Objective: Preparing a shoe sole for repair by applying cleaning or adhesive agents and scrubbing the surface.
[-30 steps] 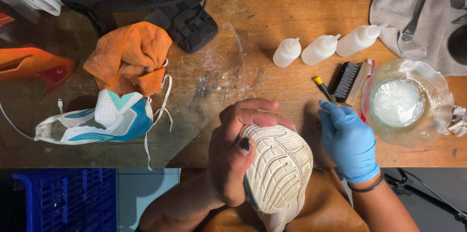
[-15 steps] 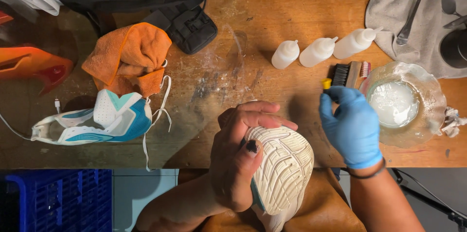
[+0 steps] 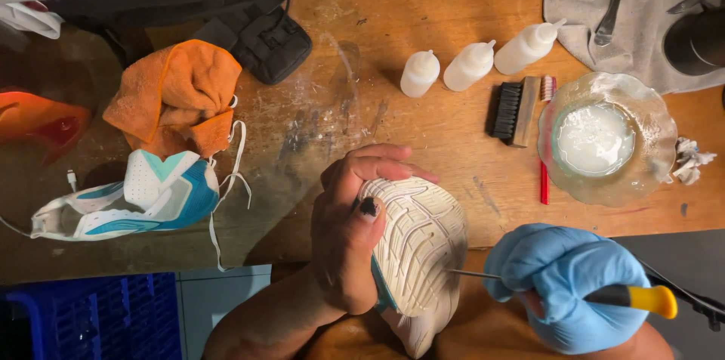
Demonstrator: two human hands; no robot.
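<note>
Gripping the upturned shoe (image 3: 419,254), sole up, toe toward the bowl (image 3: 608,137), left hand (image 3: 347,243) fingers clamp it; gloved right hand (image 3: 566,284) fingers clench a pick (image 3: 634,297).

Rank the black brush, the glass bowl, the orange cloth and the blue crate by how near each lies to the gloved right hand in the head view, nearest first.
From the right hand:
1. Glass bowl, just above it on the table.
2. Black brush, above and slightly to the left, beside the bowl.
3. Orange cloth, far across at upper left.
4. Blue crate, at the lower left corner, farthest.
</note>
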